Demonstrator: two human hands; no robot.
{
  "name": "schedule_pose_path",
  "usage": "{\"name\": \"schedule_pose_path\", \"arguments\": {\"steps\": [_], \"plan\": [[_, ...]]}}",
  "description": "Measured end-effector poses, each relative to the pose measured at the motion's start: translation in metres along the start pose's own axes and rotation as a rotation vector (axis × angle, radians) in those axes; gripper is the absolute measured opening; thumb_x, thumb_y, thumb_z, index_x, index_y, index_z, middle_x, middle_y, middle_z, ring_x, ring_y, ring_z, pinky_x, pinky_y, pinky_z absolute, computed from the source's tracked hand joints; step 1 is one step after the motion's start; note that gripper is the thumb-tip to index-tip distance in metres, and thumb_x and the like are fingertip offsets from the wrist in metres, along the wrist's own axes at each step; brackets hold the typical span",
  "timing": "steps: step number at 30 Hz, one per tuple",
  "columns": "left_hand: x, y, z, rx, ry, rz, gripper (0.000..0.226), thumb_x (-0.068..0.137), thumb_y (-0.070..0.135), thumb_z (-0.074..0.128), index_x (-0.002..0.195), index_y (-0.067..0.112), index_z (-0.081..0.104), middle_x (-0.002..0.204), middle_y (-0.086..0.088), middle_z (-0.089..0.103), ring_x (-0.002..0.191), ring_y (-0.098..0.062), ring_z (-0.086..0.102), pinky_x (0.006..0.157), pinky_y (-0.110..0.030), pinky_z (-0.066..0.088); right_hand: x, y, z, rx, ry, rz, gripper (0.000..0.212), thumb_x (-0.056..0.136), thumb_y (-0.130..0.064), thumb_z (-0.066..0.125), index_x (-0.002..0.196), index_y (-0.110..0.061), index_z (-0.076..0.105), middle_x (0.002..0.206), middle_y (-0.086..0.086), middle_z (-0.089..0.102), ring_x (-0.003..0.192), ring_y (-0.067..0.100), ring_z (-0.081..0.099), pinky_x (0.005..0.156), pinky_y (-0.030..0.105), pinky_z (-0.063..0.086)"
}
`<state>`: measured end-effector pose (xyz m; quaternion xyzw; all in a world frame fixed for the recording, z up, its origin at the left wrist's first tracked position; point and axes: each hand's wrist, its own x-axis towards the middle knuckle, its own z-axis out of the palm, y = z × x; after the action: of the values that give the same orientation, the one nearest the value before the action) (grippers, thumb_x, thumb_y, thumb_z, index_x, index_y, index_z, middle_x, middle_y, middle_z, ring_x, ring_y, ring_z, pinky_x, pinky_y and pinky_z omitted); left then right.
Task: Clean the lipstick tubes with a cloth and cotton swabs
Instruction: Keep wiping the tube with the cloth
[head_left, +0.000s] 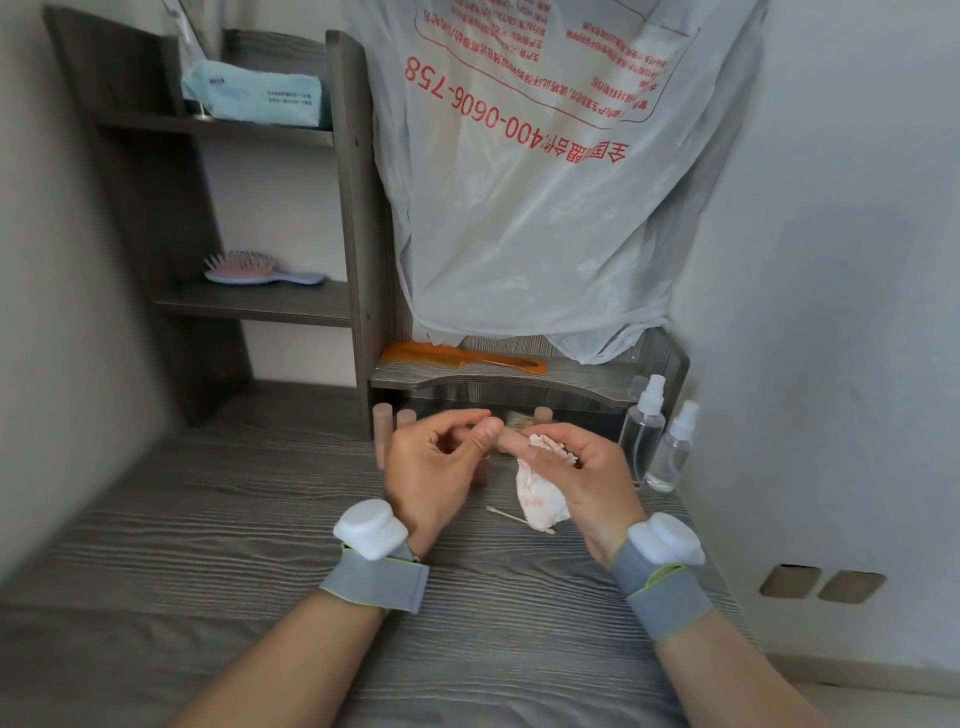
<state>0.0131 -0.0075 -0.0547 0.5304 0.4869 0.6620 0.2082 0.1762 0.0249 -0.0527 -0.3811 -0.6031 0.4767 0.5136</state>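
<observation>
Lipstick tube (511, 442) and cloth (540, 493) held over table (208, 545) middle.

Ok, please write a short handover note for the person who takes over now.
Left hand pinches one end of a lipstick tube.
Right hand holds the cloth round that tube.
One cotton swab lies on the table beside the cloth; other tubes stand behind the hands.
Done: some wiping, the cloth is stained pink.
Left: finish this tube, then the standing ones.
</observation>
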Motion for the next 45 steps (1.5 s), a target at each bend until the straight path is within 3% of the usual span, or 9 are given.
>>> {"name": "schedule_pose_path", "arguments": {"steps": [4,8,15,20,23,31,33,38,45], "plan": [[0.003,-0.001,-0.001,-0.038,-0.041,-0.005,0.019,0.085,0.010,0.073,0.094,0.027,0.074,0.074,0.001,0.074,0.063,-0.016,0.069,0.061,-0.035,0.058,0.000,0.001,0.000,0.005,-0.006,0.012,0.016,0.080,-0.004,0.075,0.083,-0.020,0.072,0.085,0.001,0.073,0.080,0.018,0.066,0.073,0.030,0.053],[0.003,0.000,0.000,-0.059,-0.110,0.026,0.035,0.084,-0.006,0.070,0.098,0.026,0.071,0.086,0.000,0.075,0.079,-0.020,0.072,0.075,-0.038,0.061,0.001,0.004,-0.001,0.086,-0.007,0.027,0.016,0.082,-0.001,0.073,0.086,-0.016,0.068,0.095,0.019,0.071,0.087,0.043,0.068,0.080,0.051,0.055],[0.006,-0.006,-0.001,-0.037,-0.058,0.018,0.036,0.082,-0.001,0.073,0.101,0.030,0.070,0.089,0.000,0.075,0.081,-0.020,0.071,0.078,-0.034,0.060,0.003,-0.003,0.002,0.321,0.018,0.123,0.013,0.086,-0.006,0.064,0.081,-0.010,0.076,0.084,0.008,0.070,0.084,0.024,0.064,0.074,0.034,0.051],[0.005,0.000,-0.002,-0.120,-0.111,0.026,0.032,0.082,-0.006,0.071,0.102,0.019,0.070,0.094,-0.005,0.076,0.086,-0.024,0.072,0.081,-0.030,0.059,0.002,0.000,-0.001,0.238,-0.013,0.093,0.022,0.082,0.002,0.068,0.080,-0.019,0.076,0.101,0.004,0.071,0.102,0.021,0.065,0.087,0.038,0.051],[0.004,0.000,-0.003,-0.129,-0.088,-0.014,0.024,0.082,-0.003,0.073,0.100,0.012,0.071,0.087,-0.006,0.077,0.081,-0.024,0.073,0.076,-0.029,0.060,0.002,0.001,0.000,0.233,-0.031,0.074,0.029,0.080,0.006,0.069,0.085,-0.022,0.074,0.127,0.005,0.064,0.117,0.012,0.062,0.098,0.038,0.049],[0.002,0.004,-0.001,-0.091,-0.054,-0.115,0.009,0.083,0.012,0.076,0.077,0.006,0.072,0.064,-0.010,0.071,0.049,-0.018,0.059,0.045,-0.024,0.048,0.001,-0.001,-0.002,0.212,0.015,-0.006,0.035,0.074,0.010,0.074,0.079,-0.025,0.073,0.114,0.005,0.072,0.118,0.022,0.062,0.098,0.047,0.051],[0.002,0.003,-0.001,-0.099,-0.067,-0.102,0.003,0.083,0.009,0.075,0.083,0.007,0.073,0.066,-0.010,0.072,0.052,-0.020,0.062,0.050,-0.027,0.052,0.001,-0.002,-0.002,0.214,0.006,0.000,0.034,0.074,0.010,0.074,0.078,-0.024,0.073,0.112,0.003,0.073,0.119,0.024,0.061,0.098,0.047,0.051],[0.004,-0.001,-0.003,-0.083,-0.132,-0.010,0.028,0.080,-0.004,0.074,0.101,0.014,0.072,0.090,-0.006,0.076,0.081,-0.024,0.072,0.078,-0.030,0.059,0.000,-0.002,-0.002,0.200,0.010,-0.003,0.032,0.074,0.009,0.074,0.076,-0.023,0.072,0.106,0.000,0.075,0.120,0.027,0.060,0.093,0.043,0.052],[0.004,-0.001,-0.001,0.008,-0.111,0.022,0.014,0.079,0.005,0.078,0.088,0.014,0.071,0.083,-0.001,0.075,0.078,-0.018,0.071,0.075,-0.028,0.059,0.001,-0.001,-0.001,0.188,0.026,-0.004,0.030,0.075,0.009,0.073,0.078,-0.021,0.071,0.110,0.004,0.073,0.115,0.025,0.063,0.090,0.040,0.054]]}}
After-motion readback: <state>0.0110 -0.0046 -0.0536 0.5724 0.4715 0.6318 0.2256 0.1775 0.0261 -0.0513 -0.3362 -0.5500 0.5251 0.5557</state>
